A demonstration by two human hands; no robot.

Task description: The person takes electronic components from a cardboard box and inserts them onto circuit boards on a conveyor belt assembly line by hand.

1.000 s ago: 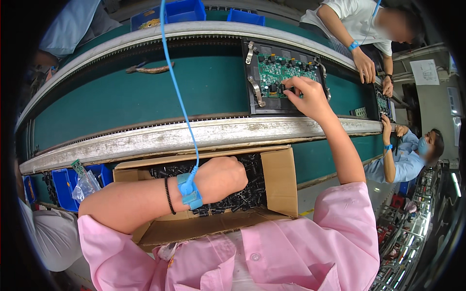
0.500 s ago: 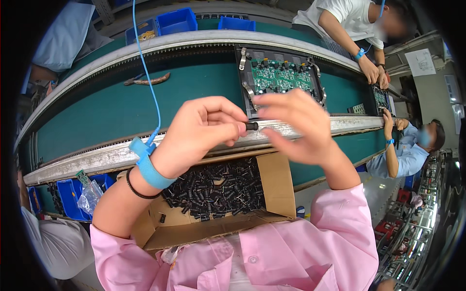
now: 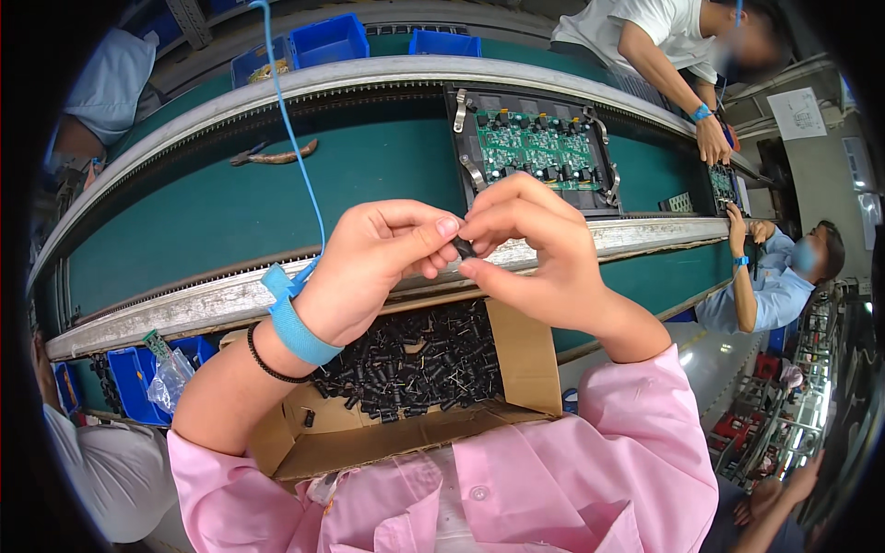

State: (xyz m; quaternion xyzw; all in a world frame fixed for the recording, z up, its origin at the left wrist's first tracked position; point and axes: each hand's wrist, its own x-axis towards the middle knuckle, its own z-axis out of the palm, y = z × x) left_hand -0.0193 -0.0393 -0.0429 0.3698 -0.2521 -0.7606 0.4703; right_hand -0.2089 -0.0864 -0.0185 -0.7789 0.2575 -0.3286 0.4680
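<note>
A small black cylindrical capacitor [image 3: 465,248] is pinched between the fingertips of both hands, above the rail's near edge. My left hand [image 3: 376,251], with a blue wrist strap, is closed on one end of it. My right hand [image 3: 544,247] closes thumb and fingers on its other side, so part of it is hidden. Below my hands sits an open cardboard box [image 3: 524,355] full of loose black capacitors [image 3: 415,369] with thin metal leads. Just beyond my right hand, a black fixture [image 3: 470,138] with metal clips carries green circuit boards [image 3: 535,147].
A green conveyor [image 3: 203,212] runs between metal rails [image 3: 184,309]. A brown-handled tool [image 3: 277,155] lies on it. My strap's blue cord [image 3: 295,157] crosses the conveyor. Blue bins [image 3: 330,41] stand beyond and at the left [image 3: 134,382]. Co-workers' hands [image 3: 712,138] are by another fixture at the right.
My right hand has moved left and closed its fingers on the capacitor, which has tilted. My left hand has shifted slightly. A person's arms have appeared at the lower right.
</note>
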